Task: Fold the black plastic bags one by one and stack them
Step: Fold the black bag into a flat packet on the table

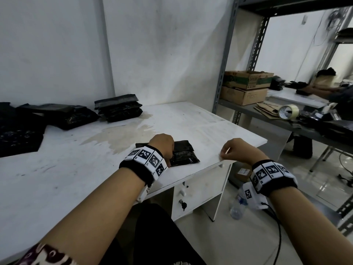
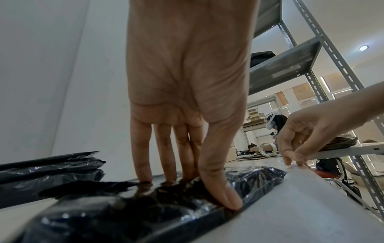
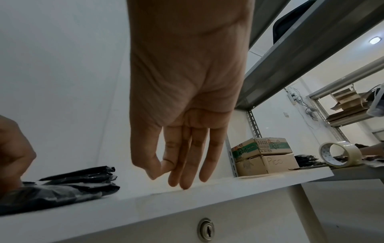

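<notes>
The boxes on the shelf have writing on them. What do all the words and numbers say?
"50038": white label on the green-and-white top box.
"Rio": printed twice on the same box.
"Pico": handwritten on the brown bottom box.
Small line under "50038": too blurred to read.
Wristband squares: patterns, not words.

White wall (image 1: 152,44) behind white desk (image 1: 181,119); grey metal rack (image 1: 225,73) right; ceiling lamp (image 2: 363,47) lit.

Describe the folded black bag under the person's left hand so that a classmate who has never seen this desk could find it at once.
Start at the white desk and go to its near right corner. There the folded black plastic bag lies alone, pressed flat by the left hand. The finished stack of folded bags and the loose bags sit far back by the wall, untouched.
</notes>
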A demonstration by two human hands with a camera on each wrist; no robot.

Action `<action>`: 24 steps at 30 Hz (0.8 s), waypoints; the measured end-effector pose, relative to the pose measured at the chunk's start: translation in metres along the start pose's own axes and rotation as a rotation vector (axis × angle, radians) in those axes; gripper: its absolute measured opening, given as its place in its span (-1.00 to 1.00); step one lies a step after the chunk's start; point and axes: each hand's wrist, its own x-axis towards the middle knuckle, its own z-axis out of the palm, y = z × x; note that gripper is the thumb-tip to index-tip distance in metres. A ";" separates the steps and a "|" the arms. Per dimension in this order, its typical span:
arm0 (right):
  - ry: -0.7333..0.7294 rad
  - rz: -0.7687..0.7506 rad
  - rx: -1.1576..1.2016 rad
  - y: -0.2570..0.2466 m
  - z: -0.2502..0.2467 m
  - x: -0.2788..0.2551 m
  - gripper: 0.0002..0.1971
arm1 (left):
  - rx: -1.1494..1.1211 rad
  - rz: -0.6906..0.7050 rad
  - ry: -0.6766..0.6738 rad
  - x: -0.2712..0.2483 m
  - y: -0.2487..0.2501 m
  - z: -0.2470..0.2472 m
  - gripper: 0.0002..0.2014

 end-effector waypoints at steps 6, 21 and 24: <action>-0.057 0.035 0.037 -0.002 -0.007 0.000 -0.82 | 0.006 -0.003 -0.014 0.000 -0.001 0.000 -0.55; -0.039 0.000 0.014 0.001 -0.006 0.002 -0.95 | 0.003 -0.001 -0.005 0.000 -0.001 0.001 -0.52; -0.052 -0.003 -0.020 0.002 -0.002 0.005 -0.94 | -0.010 -0.003 0.000 0.000 -0.002 0.002 -0.52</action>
